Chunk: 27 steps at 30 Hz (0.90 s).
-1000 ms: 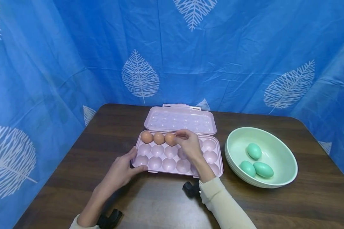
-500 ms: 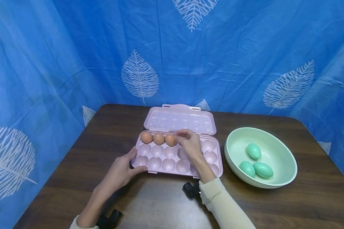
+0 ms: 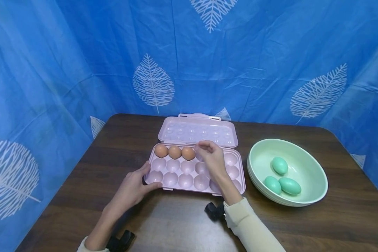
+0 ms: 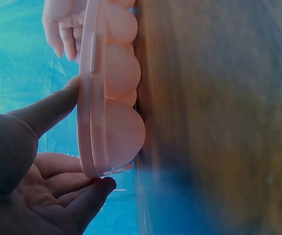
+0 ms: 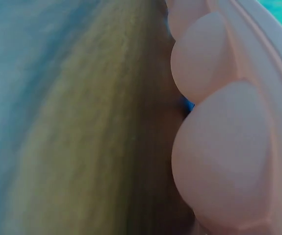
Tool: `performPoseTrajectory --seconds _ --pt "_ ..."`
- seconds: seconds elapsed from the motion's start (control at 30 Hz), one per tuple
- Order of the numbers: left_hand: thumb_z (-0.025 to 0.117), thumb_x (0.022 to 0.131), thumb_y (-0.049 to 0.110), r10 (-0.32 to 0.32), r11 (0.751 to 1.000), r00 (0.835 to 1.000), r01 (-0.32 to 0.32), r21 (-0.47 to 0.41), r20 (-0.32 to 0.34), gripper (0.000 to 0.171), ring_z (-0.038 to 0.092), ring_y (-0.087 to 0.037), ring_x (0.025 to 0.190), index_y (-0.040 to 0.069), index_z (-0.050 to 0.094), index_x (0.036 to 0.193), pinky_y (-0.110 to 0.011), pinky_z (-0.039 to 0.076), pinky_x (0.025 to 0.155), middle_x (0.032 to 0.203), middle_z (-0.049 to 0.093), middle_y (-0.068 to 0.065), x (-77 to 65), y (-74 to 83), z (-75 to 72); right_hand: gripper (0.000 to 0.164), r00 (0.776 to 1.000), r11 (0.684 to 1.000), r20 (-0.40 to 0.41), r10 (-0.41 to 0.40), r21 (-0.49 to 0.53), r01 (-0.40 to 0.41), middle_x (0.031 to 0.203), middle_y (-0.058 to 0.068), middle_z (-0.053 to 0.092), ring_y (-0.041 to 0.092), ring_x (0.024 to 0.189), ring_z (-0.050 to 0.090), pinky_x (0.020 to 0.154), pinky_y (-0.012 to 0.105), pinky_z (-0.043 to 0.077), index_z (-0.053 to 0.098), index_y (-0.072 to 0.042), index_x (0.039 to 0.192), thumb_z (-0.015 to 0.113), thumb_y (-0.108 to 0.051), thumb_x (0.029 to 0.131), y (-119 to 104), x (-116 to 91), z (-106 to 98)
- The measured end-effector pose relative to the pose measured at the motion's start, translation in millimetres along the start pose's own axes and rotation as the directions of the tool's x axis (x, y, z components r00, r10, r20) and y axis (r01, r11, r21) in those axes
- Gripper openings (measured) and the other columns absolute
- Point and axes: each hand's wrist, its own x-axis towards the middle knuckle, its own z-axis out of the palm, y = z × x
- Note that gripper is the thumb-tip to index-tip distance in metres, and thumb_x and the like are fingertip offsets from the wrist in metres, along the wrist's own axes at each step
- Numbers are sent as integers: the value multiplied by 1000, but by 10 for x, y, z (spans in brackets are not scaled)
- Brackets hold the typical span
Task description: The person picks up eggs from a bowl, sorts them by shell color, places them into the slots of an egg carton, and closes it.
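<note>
A pink plastic egg tray lies on the table with its lid folded back. Three brown eggs, one of them the right-hand egg, fill the left end of its back row. My left hand grips the tray's front left corner, thumb at the front edge and fingers along the left side. In the left wrist view, the thumb presses the rim above the rounded cups. Over the back row, right of the eggs, my right hand hovers with loosely bent fingers and nothing in them.
A pale green bowl, apparently stacked on another, stands right of the tray. Inside are three green eggs, including an upper one. A blue curtain with white leaf prints hangs behind the dark wooden table.
My right hand has let go of the third brown egg and shifted slightly to the right. My left hand stays on the tray corner.
</note>
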Motion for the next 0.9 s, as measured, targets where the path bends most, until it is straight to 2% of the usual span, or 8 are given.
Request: performPoseTrajectory --seconds 0.17,0.47,0.57,0.7,0.9 --pt "71 74 47 -4 1000 1000 4 -6 -2 88 30 -34 129 -2 35 138 -47 31 98 144 28 -17 6 11 3 31 999 999 30 -35 -33 36 101 9 65 18 96 60 86 29 47 61 0 108 68 -14 82 -41 -93 -101" --pt "70 74 49 -14 1000 1000 14 0 0 88 29 -34 129 -2 35 138 -48 30 99 144 28 -17 11 -8 0 35 993 995 63 -102 -8 102 105 16 62 21 97 60 86 27 46 58 5 112 69 -8 81 -119 -244 -247" --pt "70 74 49 -13 1000 1000 13 -3 0 89 28 -35 129 -2 35 138 -48 30 99 144 28 -17 6 -19 -4 36 990 993 89 -112 -11 113 110 18 60 21 101 59 88 25 45 57 4 113 68 -9 81 -147 -268 -268" --pt "70 73 49 -12 1000 1000 12 -7 -4 90 28 -34 130 -2 34 138 -48 30 98 145 27 -17 2 -23 1 42 984 992 125 -128 -6 130 114 21 57 27 107 55 90 27 44 53 4 117 69 -10 81 -182 -289 -293" --pt "71 74 46 -3 1000 1000 3 -13 -10 89 29 -34 129 -1 34 139 -47 31 98 144 28 -16 -2 -17 11 40 978 987 157 -141 -60 152 114 21 57 29 108 54 91 29 44 53 2 117 68 -6 80 -207 -318 -353"
